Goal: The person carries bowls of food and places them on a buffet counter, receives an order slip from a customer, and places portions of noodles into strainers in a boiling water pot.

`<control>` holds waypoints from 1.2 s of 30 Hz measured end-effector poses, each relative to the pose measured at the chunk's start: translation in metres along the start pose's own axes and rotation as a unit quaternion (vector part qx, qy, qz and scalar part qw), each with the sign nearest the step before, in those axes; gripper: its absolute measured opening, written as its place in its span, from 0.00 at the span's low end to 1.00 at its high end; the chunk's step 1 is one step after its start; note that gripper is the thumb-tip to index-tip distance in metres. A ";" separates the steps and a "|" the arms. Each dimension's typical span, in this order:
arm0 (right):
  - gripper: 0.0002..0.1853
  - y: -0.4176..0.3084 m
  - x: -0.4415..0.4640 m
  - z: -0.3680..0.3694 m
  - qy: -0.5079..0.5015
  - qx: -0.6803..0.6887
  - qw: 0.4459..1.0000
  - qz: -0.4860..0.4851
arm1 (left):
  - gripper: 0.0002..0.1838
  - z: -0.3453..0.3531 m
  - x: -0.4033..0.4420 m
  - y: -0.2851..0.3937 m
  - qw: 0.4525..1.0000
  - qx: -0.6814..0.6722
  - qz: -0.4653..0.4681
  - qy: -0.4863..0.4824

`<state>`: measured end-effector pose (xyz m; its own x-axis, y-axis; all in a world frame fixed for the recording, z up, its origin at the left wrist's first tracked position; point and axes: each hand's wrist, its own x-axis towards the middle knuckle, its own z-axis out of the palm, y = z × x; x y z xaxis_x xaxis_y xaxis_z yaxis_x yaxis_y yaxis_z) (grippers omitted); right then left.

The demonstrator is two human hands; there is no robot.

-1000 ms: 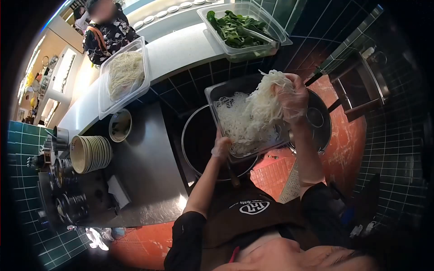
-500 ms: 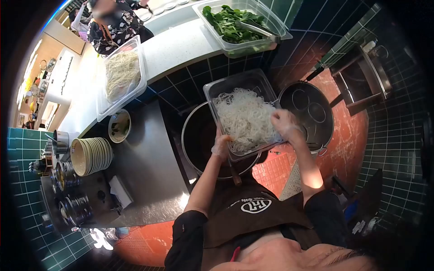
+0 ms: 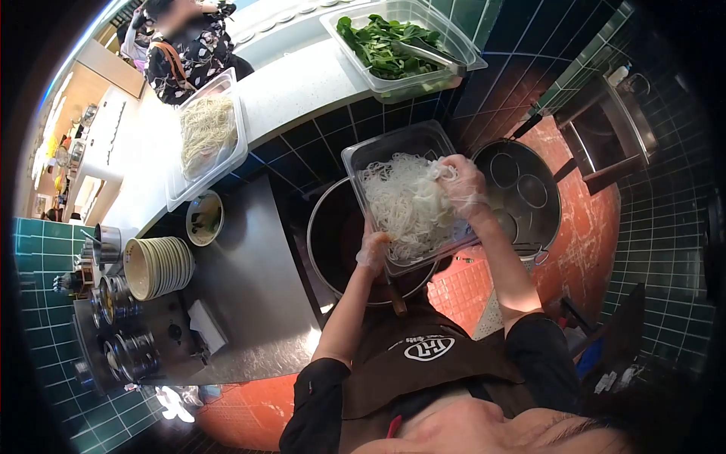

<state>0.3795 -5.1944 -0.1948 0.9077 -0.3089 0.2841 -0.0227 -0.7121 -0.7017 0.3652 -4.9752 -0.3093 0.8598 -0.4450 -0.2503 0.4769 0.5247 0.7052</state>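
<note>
A clear plastic tub (image 3: 358, 157) heaped with white noodles (image 3: 404, 208) is tilted in front of me, over a large round pot (image 3: 321, 250). My left hand (image 3: 372, 253), in a thin clear glove, grips the tub's near left side, its thumb over the rim. At the tub's right side my right hand (image 3: 463, 185), also gloved, is closed on some of the noodles, with the fingers curled in at the top of the heap. A wooden handle (image 3: 397, 299) shows below the tub.
To the right stands a wide pot (image 3: 546, 204) with round wire strainers in it. On the counter (image 3: 295, 79) are a tub of leafy greens (image 3: 389, 49) with tongs and a tub of pale noodles (image 3: 206, 132). Stacked bowls (image 3: 160, 266) and a filled bowl (image 3: 204, 218) are left.
My right hand has moved up and slightly left, from the tub's right edge onto the noodles, and has closed on some. My left hand keeps its hold on the tub.
</note>
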 end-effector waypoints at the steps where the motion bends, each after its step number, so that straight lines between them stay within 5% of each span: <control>1: 0.18 0.010 -0.005 0.007 -0.058 0.039 0.995 0.068 | 0.51 0.003 -0.002 0.003 1.000 0.010 0.004 -0.001; 4: 0.16 0.020 -0.011 0.006 -0.190 -0.159 0.968 0.049 | 0.51 0.001 0.003 -0.001 1.000 0.012 0.005 -0.011; 8: 0.22 0.022 -0.009 0.025 -0.110 -0.167 0.959 -0.201 | 0.51 0.001 0.001 0.001 1.000 0.012 0.000 -0.007; 11: 0.25 0.001 -0.033 0.068 -0.340 -0.173 0.902 -0.202 | 0.51 0.003 -0.003 0.003 0.999 0.015 -0.039 0.015; 14: 0.25 0.007 -0.042 0.108 -0.249 -0.306 0.890 -0.229 | 0.50 -0.003 -0.001 -0.005 1.000 0.004 -0.019 0.018; 17: 0.24 0.035 -0.019 0.125 -0.322 -0.255 0.894 -0.180 | 0.50 -0.006 0.000 -0.002 0.999 0.033 0.014 -0.019; 20: 0.21 0.017 -0.002 0.092 -0.193 -0.131 0.965 -0.122 | 0.51 -0.002 0.001 0.000 0.998 0.052 0.018 -0.003; 23: 0.12 -0.013 0.008 0.043 -0.088 -0.112 0.983 -0.116 | 0.51 -0.002 0.000 0.002 0.999 0.036 -0.002 0.000; 26: 0.11 -0.030 0.013 0.006 -0.025 0.079 0.994 -0.064 | 0.51 0.000 -0.001 0.004 1.000 0.022 0.002 -0.018; 30: 0.08 -0.040 0.021 -0.017 -0.025 0.408 0.913 0.017 | 0.51 0.009 -0.006 0.016 0.999 0.019 -0.032 -0.029; 33: 0.09 -0.046 0.019 -0.028 -0.016 0.501 0.859 0.099 | 0.50 -0.005 0.001 0.002 0.998 0.063 -0.012 0.024; 35: 0.10 -0.030 0.019 -0.021 -0.046 0.613 0.770 0.169 | 0.50 -0.003 -0.003 0.006 0.998 0.040 -0.053 0.005; 36: 0.10 -0.008 0.013 -0.011 -0.075 0.524 0.829 0.182 | 0.49 0.001 -0.005 0.011 0.997 0.030 -0.072 -0.004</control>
<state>0.3870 -5.2000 -0.1781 0.9641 -0.2454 -0.1010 -0.0018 0.3744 -0.9272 0.3663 -4.9682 -0.2995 0.7811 -0.5191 -0.3470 0.5840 0.4108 0.7002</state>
